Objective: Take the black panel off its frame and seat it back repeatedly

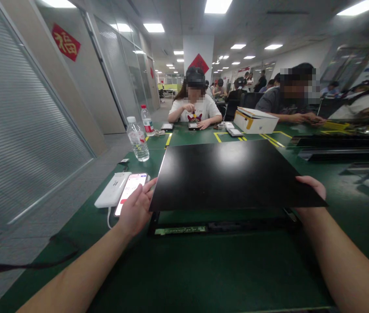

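A large flat black panel (233, 178) is held up between both hands, its glossy face reflecting the ceiling lights. My left hand (137, 206) supports its left edge, thumb and fingers partly showing and the rest behind the panel. At the right edge, my right hand (313, 191) grips the panel near its front corner, with most of the fingers hidden underneath. Below the panel lies a dark frame (249, 226) on the green table (204, 269), with a green strip (180, 230) along its front side. The panel covers most of that frame.
Left of the panel are a phone (134, 187), a white power bank (112, 190) with a cable, and two water bottles (138, 141) (147, 120). A white box (256, 121) stands further back. Dark long parts (344, 153) lie at right. People sit across the table.
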`<state>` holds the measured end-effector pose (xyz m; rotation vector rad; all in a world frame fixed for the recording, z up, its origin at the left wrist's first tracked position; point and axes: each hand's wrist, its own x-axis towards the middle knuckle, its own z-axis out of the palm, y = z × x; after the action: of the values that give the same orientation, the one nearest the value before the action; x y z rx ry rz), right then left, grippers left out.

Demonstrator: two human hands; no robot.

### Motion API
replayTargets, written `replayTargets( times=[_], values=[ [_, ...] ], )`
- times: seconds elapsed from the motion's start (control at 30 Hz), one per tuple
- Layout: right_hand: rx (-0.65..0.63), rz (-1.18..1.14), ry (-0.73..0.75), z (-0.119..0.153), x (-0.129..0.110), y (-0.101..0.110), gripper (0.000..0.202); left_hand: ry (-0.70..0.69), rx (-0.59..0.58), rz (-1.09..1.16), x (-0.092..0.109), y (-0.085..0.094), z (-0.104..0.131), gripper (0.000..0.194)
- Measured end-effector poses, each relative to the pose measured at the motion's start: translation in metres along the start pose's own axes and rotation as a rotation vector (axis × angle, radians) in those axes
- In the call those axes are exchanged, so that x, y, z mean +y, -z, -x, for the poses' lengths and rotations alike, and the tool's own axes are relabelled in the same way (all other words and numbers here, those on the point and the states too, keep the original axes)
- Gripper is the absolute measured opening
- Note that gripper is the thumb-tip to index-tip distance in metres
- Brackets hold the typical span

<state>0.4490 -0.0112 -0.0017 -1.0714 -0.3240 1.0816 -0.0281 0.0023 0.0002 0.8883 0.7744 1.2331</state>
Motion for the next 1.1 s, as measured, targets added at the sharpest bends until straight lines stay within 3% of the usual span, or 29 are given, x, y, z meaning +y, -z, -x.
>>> replayTargets(
  times=[0.2,0.53,0.7,0.83,1.1],
  values=[
    [-0.255,0.286,-0.062,-0.008,0.002,0.006,0.026,-0.089,0.086,-0.046,0.005,-0.004,0.0,0.056],
    [-0.369,0.526,-0.251,0.011,0.01,-0.014,0.036,-0.2,0.194,0.056,0.024,0.001,-0.003,0.045],
    [-0.231,0.484,-0.203,0.005,0.01,-0.015,0.025,-0.221,0.191,0.042,0.025,-0.004,0.001,0.046],
    [-0.131,0.454,-0.131,0.006,0.01,-0.02,0.03,-0.195,0.193,0.014,0.024,-0.008,0.004,0.047],
    [0.0,0.637,-0.044,0.016,0.009,-0.029,0.027,-0.13,0.251,0.003,0.021,-0.008,0.005,0.056]
  ],
)
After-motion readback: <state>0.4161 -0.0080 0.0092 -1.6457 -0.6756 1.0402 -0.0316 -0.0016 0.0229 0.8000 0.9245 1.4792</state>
